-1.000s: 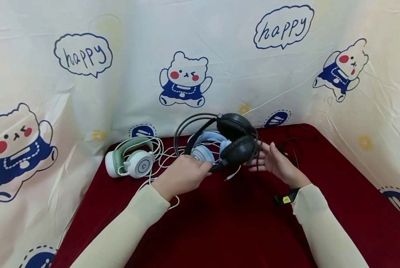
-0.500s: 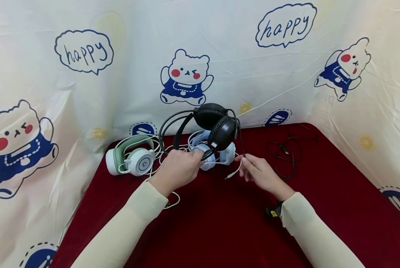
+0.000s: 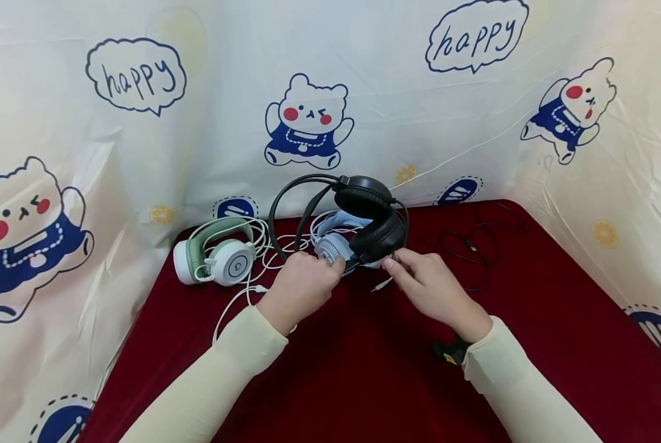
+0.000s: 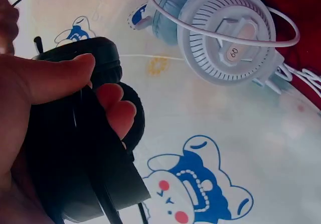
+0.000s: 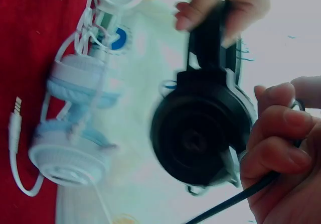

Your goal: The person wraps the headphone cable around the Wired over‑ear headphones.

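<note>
My left hand (image 3: pixel 301 290) grips the headband of a pair of black over-ear headphones (image 3: pixel 383 237), held above the table with the ear cups to the right. In the left wrist view, thumb and fingers wrap round the dark band (image 4: pixel 75 148). My right hand (image 3: pixel 438 292) is close to the lower ear cup. Its curled fingers hold the headphones' black cable (image 5: pixel 235 199) in the right wrist view. Light-blue and white headphones (image 4: pixel 225 38) lie just behind, partly hidden by the black pair in the head view.
White and green headphones (image 3: pixel 220 252) sit at the table's back left, white cables tangled beside them. A white audio plug (image 5: pixel 16 128) lies near the blue pair. Black cable (image 3: pixel 488 246) trails over the red cloth (image 3: pixel 364 381) at back right. Printed curtains stand behind and at both sides.
My right hand, open beside the ear cups a second ago, has taken hold of the black cable and moved left. The headphones shifted left and up, then came slightly down and right.
</note>
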`<state>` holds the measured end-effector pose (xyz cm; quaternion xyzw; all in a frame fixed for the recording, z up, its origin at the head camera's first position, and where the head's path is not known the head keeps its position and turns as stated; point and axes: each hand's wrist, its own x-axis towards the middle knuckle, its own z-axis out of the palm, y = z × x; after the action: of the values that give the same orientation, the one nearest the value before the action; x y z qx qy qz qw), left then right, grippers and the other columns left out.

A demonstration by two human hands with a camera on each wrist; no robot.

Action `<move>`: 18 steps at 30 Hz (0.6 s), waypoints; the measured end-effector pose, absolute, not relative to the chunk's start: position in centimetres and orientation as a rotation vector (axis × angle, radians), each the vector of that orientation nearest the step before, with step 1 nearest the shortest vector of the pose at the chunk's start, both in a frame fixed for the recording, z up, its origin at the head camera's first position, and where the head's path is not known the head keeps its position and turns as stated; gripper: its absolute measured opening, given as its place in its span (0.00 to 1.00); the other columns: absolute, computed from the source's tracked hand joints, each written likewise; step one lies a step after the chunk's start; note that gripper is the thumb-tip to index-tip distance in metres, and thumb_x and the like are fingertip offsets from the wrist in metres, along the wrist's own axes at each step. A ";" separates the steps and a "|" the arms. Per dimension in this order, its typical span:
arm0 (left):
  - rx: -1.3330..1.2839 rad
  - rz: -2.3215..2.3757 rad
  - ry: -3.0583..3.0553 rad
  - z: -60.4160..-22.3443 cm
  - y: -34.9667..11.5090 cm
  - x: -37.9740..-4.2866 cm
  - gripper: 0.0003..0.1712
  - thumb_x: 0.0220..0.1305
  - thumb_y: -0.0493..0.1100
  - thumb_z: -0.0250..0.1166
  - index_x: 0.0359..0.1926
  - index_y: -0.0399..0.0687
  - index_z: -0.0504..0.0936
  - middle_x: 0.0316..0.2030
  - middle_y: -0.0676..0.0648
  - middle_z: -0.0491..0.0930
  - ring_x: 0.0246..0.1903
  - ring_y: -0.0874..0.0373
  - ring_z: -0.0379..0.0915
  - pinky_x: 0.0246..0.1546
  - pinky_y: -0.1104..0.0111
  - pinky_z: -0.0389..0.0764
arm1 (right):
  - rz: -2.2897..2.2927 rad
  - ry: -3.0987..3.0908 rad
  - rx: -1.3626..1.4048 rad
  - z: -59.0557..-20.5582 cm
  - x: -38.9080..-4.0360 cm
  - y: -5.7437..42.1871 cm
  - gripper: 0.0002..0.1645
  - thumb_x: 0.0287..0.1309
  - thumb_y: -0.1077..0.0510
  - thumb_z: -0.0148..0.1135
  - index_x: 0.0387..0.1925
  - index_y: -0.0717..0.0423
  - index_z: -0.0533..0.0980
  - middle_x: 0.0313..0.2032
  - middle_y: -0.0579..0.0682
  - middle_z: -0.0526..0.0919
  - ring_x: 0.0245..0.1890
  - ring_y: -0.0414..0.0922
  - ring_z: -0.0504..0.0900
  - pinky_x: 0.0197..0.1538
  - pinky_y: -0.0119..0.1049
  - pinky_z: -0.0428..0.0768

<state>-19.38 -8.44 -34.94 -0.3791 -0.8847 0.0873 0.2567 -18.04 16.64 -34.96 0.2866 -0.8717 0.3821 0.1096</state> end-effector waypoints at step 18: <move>-1.378 0.295 -2.310 -34.5 -10.9 -18.9 0.13 0.58 0.34 0.69 0.42 0.55 0.86 0.29 0.52 0.85 0.30 0.58 0.78 0.40 0.64 0.69 | 1.191 -2.390 0.990 -31.4 -18.7 23.4 0.13 0.69 0.68 0.49 0.41 0.58 0.81 0.37 0.45 0.82 0.37 0.40 0.74 0.43 0.28 0.73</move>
<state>-18.90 -10.91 -34.52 -0.4971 -0.8335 0.1064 0.2162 -18.74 23.40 -31.41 0.3438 -0.8302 0.4138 0.1461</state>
